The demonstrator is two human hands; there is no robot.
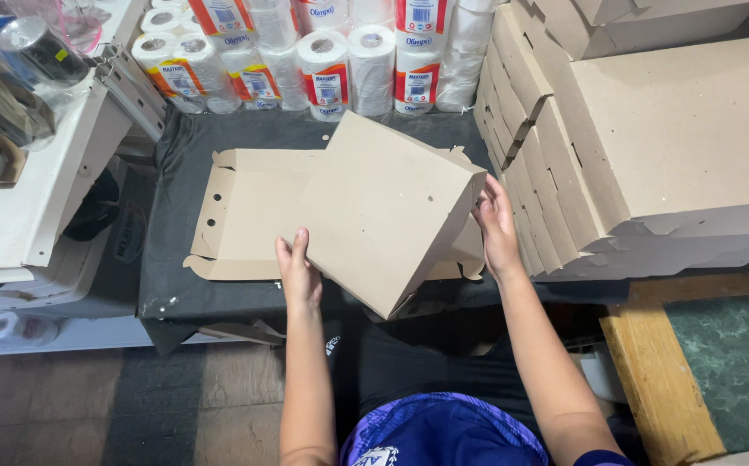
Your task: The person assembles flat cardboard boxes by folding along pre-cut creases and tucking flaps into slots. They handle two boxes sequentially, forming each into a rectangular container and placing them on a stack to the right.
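Observation:
A flat brown cardboard box (383, 216) is tilted above the work surface, its lid side facing me. My left hand (297, 272) grips its near left edge. My right hand (497, 226) presses against its right side, near the corner. Under it lies an unfolded cardboard box blank (245, 216) with small round holes along its left flap, spread on a dark cloth (176, 173).
Tall stacks of folded cardboard boxes (651, 147) stand at the right. Wrapped paper rolls (322, 60) line the back. A white appliance (37, 198) sits at the left, and a wooden-edged green surface (720, 362) lies at the lower right.

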